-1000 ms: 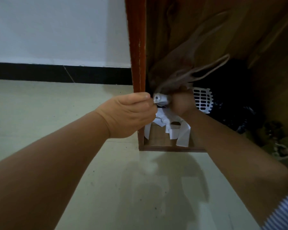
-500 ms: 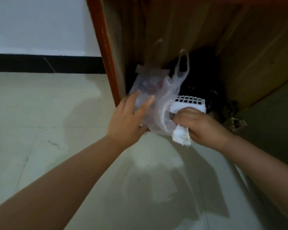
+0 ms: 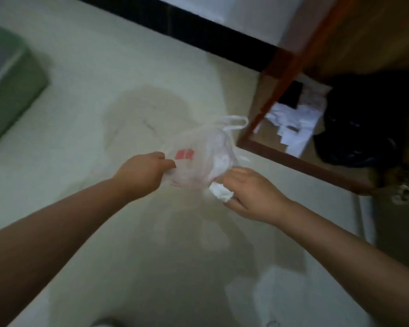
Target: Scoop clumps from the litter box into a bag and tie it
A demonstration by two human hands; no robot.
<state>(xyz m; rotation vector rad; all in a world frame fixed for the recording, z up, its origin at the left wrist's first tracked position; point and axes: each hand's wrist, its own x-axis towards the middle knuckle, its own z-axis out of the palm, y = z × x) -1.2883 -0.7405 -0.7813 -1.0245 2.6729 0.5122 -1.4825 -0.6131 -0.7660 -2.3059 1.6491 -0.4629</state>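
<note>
A thin clear plastic bag (image 3: 198, 159) with a red print and looped handles hangs over the pale floor in the middle of the head view. My left hand (image 3: 143, 172) pinches its left edge. My right hand (image 3: 250, 192) grips its right edge and also holds a crumpled white wad (image 3: 221, 192) against the palm. The green litter box (image 3: 8, 83) stands at the far left, partly cut off by the frame and blurred.
A wooden cabinet (image 3: 300, 159) with a red-brown frame stands open at the right. Inside it lie white paper scraps (image 3: 293, 123) and a black bag (image 3: 364, 119). A black skirting strip (image 3: 198, 27) runs along the white wall at the top.
Both hands have drawn the bag out of the cabinet and away over the floor. My view has swung left, bringing the green litter box into sight. My left hand now pinches the bag.
</note>
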